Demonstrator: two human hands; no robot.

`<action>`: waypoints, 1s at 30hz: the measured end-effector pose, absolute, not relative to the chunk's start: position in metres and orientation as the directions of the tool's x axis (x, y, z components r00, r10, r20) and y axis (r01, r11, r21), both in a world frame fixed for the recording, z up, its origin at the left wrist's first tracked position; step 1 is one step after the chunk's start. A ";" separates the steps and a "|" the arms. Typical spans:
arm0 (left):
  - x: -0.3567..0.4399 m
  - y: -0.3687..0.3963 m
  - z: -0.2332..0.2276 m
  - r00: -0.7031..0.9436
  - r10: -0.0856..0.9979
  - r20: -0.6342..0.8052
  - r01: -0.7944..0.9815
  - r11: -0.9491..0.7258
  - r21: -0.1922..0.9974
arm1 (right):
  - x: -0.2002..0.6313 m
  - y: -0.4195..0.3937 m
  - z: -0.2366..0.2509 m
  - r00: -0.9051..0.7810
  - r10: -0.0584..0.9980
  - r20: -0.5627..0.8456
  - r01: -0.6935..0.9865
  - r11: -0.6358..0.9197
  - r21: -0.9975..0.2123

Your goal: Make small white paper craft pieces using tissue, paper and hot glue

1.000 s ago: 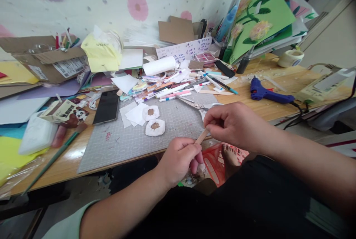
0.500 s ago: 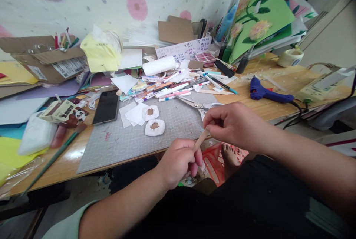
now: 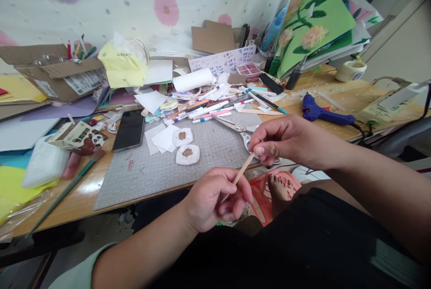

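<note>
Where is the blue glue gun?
The blue glue gun lies on the wooden desk, right of the grey cutting mat and the scissors, just beyond the right hand.

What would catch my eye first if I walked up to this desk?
Probably the two hands at the near edge: the left hand and right hand each grip an end of a thin wooden stick. Behind them, a grey cutting mat carries two white pads, and a blue glue gun lies at the right.
</note>
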State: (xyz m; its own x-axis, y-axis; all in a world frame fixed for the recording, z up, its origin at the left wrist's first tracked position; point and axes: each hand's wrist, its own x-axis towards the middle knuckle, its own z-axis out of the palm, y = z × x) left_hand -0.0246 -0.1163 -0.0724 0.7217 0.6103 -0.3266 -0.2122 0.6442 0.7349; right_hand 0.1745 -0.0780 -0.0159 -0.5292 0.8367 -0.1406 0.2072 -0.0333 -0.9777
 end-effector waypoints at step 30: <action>-0.020 -0.118 -0.074 0.649 0.633 -0.423 -0.136 0.643 0.753 | 0.174 -0.076 -0.022 -0.447 0.878 -0.173 0.448 0.053 -0.892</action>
